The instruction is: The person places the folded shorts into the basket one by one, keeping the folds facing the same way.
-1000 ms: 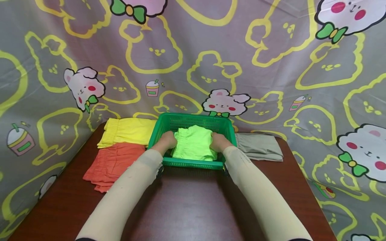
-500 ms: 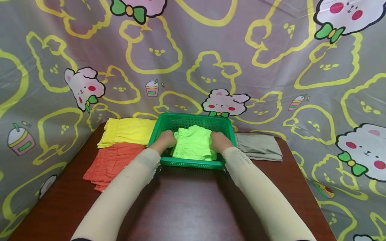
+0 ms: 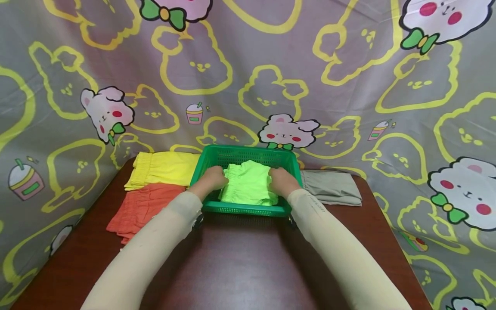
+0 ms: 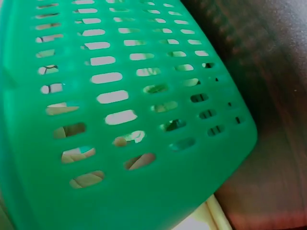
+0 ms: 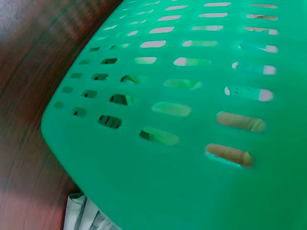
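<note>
Folded lime-green shorts (image 3: 249, 183) with a gathered elastic waistband lie in a green perforated plastic basket (image 3: 248, 210). My left hand (image 3: 211, 180) reaches over the front left of the basket and holds the shorts at their waistband side. At the opposite edge, my right hand (image 3: 283, 181) holds them with curled fingers. In the left wrist view, the slotted basket wall (image 4: 62, 196) hides most of that hand. The basket wall (image 5: 158, 182) fills the right wrist view too, with bits of fingers (image 5: 230, 154) and lime cloth showing through the slots.
Folded yellow shorts (image 3: 166, 168) and orange-red shorts (image 3: 145, 209) lie left of the basket on the dark wooden table (image 3: 236, 262). Folded grey cloth (image 3: 331, 187) lies to its right. A patterned curtain (image 3: 240, 56) hangs close behind and around the table.
Both forearms have spread slightly outward, and the left wrist has shifted a little left. The lime-green shorts and the basket stay almost where they were.
</note>
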The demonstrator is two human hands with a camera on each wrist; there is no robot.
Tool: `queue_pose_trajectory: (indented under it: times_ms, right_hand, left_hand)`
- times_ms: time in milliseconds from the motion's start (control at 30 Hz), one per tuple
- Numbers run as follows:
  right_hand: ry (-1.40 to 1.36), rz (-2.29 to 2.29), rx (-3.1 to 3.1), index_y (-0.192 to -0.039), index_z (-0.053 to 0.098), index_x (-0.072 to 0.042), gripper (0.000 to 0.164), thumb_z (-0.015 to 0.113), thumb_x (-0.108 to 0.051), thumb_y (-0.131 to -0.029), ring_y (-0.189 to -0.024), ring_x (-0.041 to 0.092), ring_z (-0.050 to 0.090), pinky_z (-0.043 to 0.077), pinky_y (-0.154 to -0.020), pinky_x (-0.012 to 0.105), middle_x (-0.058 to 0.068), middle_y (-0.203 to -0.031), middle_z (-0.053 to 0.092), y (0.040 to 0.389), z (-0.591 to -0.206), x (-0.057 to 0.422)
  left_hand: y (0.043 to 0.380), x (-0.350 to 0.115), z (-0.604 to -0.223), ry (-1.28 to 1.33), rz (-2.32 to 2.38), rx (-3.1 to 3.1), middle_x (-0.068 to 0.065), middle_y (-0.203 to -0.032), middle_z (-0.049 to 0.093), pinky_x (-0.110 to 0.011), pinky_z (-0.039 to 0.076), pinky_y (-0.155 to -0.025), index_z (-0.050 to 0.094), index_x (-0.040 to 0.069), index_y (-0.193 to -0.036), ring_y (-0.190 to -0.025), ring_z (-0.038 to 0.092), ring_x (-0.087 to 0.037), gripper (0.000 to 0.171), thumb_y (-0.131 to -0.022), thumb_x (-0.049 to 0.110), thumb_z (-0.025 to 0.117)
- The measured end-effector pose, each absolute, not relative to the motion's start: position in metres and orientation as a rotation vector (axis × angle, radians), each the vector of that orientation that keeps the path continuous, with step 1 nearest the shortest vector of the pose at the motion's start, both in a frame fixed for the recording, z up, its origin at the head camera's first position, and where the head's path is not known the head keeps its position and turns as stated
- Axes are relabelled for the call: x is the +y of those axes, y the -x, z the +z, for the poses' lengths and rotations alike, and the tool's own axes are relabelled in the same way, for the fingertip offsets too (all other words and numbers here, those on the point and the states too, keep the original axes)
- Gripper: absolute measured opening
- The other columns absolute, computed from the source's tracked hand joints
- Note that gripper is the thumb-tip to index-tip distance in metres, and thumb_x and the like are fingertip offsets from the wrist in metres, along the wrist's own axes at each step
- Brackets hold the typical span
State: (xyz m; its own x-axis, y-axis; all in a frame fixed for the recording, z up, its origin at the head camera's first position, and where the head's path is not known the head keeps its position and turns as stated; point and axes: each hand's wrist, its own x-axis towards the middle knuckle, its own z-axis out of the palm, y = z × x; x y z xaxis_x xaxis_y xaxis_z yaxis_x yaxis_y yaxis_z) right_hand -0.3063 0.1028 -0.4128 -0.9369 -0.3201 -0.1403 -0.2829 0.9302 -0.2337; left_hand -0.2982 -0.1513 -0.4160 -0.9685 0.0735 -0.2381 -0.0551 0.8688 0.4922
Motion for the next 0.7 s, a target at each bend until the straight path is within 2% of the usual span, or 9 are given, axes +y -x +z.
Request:
queue_pose_trajectory:
  times_ms: [67,100,167,233,300,333,467,700]
  right_hand:
    - [0.474,-0.329,2.915,-0.136,0.061,-0.003,0.04,0.059,-0.011,-0.097,-0.125,0.033,0.057,0.05,-0.102,0.048,0.016,-0.133,0.065,0.303,-0.411,0.104]
    - [0.485,-0.336,2.917,-0.136,0.062,-0.002,0.041,0.06,-0.011,-0.096,-0.125,0.034,0.057,0.05,-0.102,0.048,0.016,-0.133,0.065,0.302,-0.411,0.105]
    - [0.495,-0.352,2.915,-0.137,0.061,-0.003,0.041,0.061,-0.013,-0.097,-0.125,0.034,0.057,0.05,-0.102,0.049,0.017,-0.134,0.064,0.298,-0.409,0.107]
    - [0.508,-0.372,2.914,-0.137,0.061,-0.003,0.041,0.062,-0.015,-0.098,-0.126,0.034,0.057,0.049,-0.103,0.049,0.017,-0.134,0.063,0.294,-0.408,0.108]
    - [0.527,-0.392,2.914,-0.137,0.061,-0.003,0.041,0.062,-0.018,-0.099,-0.126,0.033,0.058,0.049,-0.104,0.049,0.018,-0.134,0.063,0.29,-0.407,0.109]
    - [0.535,-0.402,2.913,-0.138,0.061,-0.003,0.041,0.062,-0.019,-0.1,-0.125,0.033,0.058,0.049,-0.104,0.048,0.017,-0.134,0.063,0.288,-0.406,0.109]
    - [0.582,-0.432,2.922,-0.137,0.061,-0.003,0.041,0.062,-0.021,-0.1,-0.119,0.031,0.061,0.051,-0.1,0.047,0.017,-0.128,0.064,0.282,-0.404,0.11]
    - [0.62,-0.489,2.967,-0.135,0.063,-0.006,0.038,0.062,-0.022,-0.101,-0.11,0.027,0.064,0.053,-0.096,0.046,0.014,-0.121,0.065,0.269,-0.4,0.113]
  left_hand:
    - [0.293,-0.151,-0.411,-0.044,0.756,2.801,0.003,-0.062,0.019,-0.029,0.026,-0.053,0.033,0.013,-0.064,-0.054,0.018,-0.013,0.039,-0.095,0.014,0.056]
    - [0.29,-0.151,-0.409,-0.063,0.758,2.812,0.002,-0.065,0.025,-0.029,0.028,-0.055,0.038,0.011,-0.068,-0.056,0.023,-0.014,0.034,-0.096,0.015,0.056]
    - [0.285,-0.152,-0.404,-0.101,0.768,2.828,-0.005,-0.074,0.049,-0.031,0.04,-0.062,0.054,0.003,-0.083,-0.063,0.042,-0.018,0.022,-0.098,0.018,0.057]
    - [0.28,-0.153,-0.401,-0.135,0.775,2.833,-0.016,-0.103,0.065,-0.038,0.05,-0.078,0.062,-0.004,-0.11,-0.086,0.06,-0.026,0.027,-0.101,0.021,0.057]
    - [0.275,-0.154,-0.4,-0.18,0.78,2.847,-0.021,-0.134,0.062,-0.046,0.052,-0.094,0.059,-0.004,-0.133,-0.116,0.062,-0.034,0.042,-0.102,0.024,0.057]
    - [0.273,-0.155,-0.399,-0.196,0.786,2.848,-0.022,-0.139,0.06,-0.049,0.051,-0.098,0.056,-0.004,-0.137,-0.123,0.06,-0.036,0.046,-0.102,0.025,0.057]
    - [0.264,-0.157,-0.396,-0.26,0.812,2.866,-0.023,-0.134,0.062,-0.052,0.05,-0.101,0.057,-0.003,-0.137,-0.124,0.059,-0.038,0.045,-0.103,0.027,0.058]
    - [0.247,-0.163,-0.394,-0.443,0.857,2.932,-0.02,-0.127,0.068,-0.049,0.051,-0.1,0.06,-0.002,-0.132,-0.118,0.064,-0.036,0.04,-0.102,0.024,0.061]
